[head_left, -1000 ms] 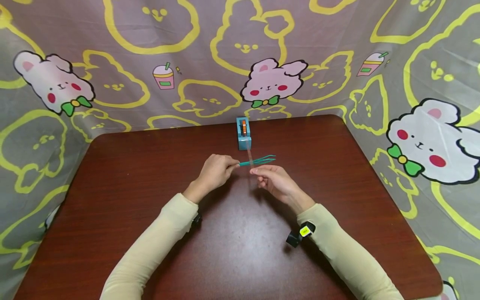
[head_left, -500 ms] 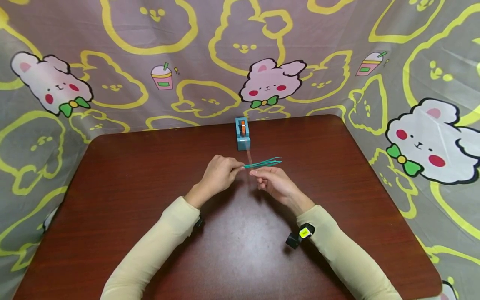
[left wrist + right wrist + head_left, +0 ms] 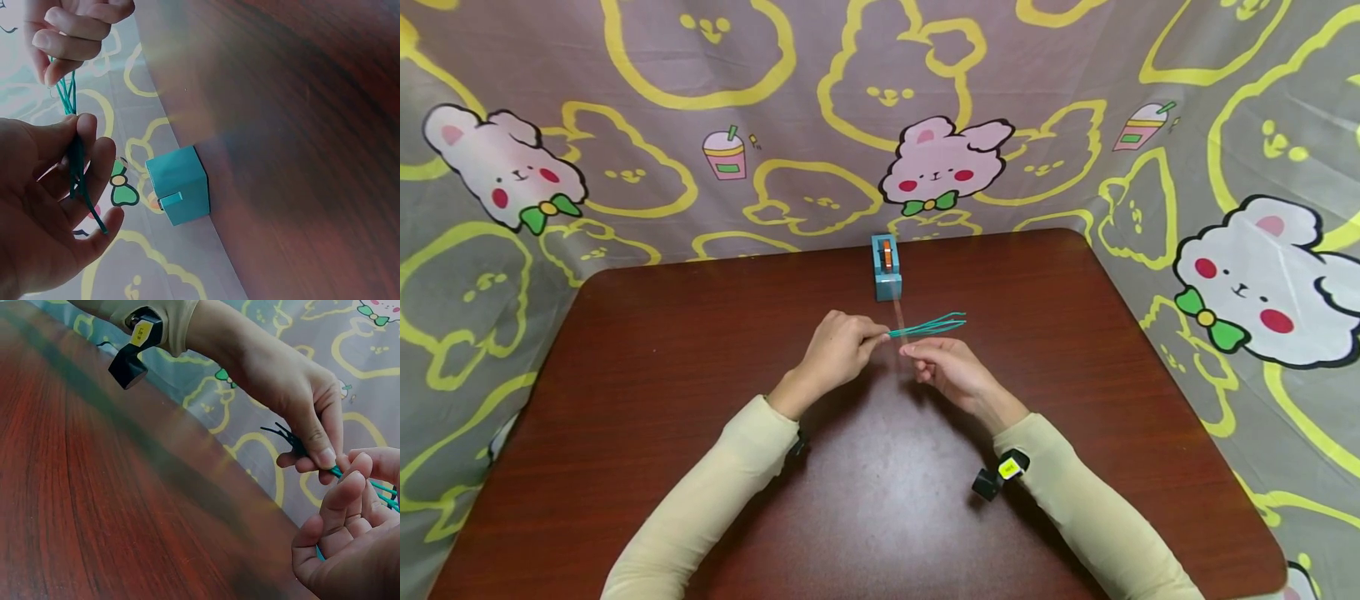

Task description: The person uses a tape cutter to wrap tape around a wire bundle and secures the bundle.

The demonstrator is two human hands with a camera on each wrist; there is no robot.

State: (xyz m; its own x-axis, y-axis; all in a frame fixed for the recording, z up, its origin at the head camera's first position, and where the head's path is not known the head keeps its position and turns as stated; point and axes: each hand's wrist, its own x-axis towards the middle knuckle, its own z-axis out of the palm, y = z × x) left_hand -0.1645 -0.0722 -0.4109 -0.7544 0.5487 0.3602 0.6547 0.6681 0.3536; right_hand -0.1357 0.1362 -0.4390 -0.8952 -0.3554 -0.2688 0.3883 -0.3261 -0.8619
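My left hand [image 3: 842, 350] pinches one end of a bundle of thin teal strands [image 3: 936, 324], whose other ends spread out to the right. In the left wrist view, tail ends of the strands [image 3: 78, 169] run down inside the left palm. Between thumb and fingertips, my right hand [image 3: 958, 371] holds the free end of a strip of clear tape [image 3: 898, 315]. The tape runs out from a blue tape dispenser [image 3: 888, 287] beyond the hands, and the strands cross it in the head view. Right fingers [image 3: 353, 487] partly hide the strands in the right wrist view.
The dispenser, with an orange-cored roll [image 3: 887, 256], stands near the back edge of a dark reddish wooden table [image 3: 662, 350]. A patterned curtain [image 3: 820, 75] hangs behind and along both sides. A black wrist camera [image 3: 987, 483] sticks out from the right sleeve.
The left hand has moved slightly right with the strands, bringing them further across the tape. The right hand keeps its hold on the tape end and has dipped slightly.
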